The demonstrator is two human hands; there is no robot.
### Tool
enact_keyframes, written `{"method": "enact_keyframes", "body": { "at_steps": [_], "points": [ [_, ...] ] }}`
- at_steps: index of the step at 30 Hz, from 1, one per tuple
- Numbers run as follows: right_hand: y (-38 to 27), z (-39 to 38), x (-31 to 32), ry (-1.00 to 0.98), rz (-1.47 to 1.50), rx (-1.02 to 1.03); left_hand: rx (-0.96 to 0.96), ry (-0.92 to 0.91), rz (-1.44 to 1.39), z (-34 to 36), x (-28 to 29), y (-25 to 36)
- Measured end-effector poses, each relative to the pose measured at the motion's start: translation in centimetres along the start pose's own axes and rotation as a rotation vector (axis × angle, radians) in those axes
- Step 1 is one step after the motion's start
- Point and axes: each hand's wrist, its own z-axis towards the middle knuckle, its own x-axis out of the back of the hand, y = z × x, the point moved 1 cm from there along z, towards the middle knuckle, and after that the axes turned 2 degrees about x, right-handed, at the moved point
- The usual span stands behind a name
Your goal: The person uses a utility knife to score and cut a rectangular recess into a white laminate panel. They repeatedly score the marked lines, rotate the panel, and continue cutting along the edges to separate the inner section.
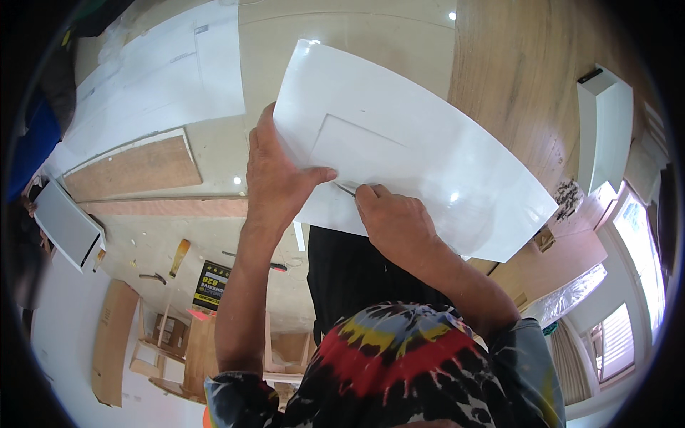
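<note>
A glossy white panel (pixel 399 135) with one curved edge and a shallow rectangular outline on its face lies tilted in front of me. My left hand (pixel 280 171) grips its left edge, thumb on the top face and fingers around the side. On the near part of the face rests my right hand (pixel 399 217), its fingers closed round a thin metal tool (pixel 344 188). Only a short, narrow grey length of that tool shows beside the left thumb; the rest is hidden in the hand, so its exact kind cannot be told.
A brown board (pixel 135 170) and large white sheets (pixel 164 71) lie at the left. Nearer are a yellow-handled tool (pixel 179 258), a black-and-yellow can (pixel 212 285) and a cardboard piece (pixel 115 342). Another person is at the far left by a white-framed panel (pixel 68 221). A white box-like piece (pixel 605 128) is at the right.
</note>
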Motion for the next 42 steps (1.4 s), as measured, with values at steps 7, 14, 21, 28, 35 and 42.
{"method": "enact_keyframes", "body": {
  "at_steps": [7, 14, 21, 28, 35, 42],
  "points": [
    [0.0, 0.2, 0.2, -0.003, 0.027, 0.015, 0.004, -0.001, -0.024, 0.0, 0.0, -0.4],
    [0.4, 0.2, 0.2, -0.056, 0.062, -0.026, -0.026, 0.0, -0.053, 0.2, 0.0, -0.1],
    [0.4, 0.4, 0.6, -0.08, 0.031, 0.006, -0.022, 0.017, 0.015, 0.0, 0.0, -0.2],
    [0.0, 0.4, 0.3, 0.017, 0.003, -0.006, -0.005, 0.006, 0.003, 0.1, -0.1, -0.6],
    [-0.4, 0.6, 0.5, -0.03, -0.095, 0.009, -0.049, 0.022, 0.038, 0.0, -0.1, -0.7],
    [-1.0, 0.7, 1.0, -0.058, -0.165, 0.006, -0.033, 0.026, 0.037, -0.1, -0.1, -0.5]
  ]
}}
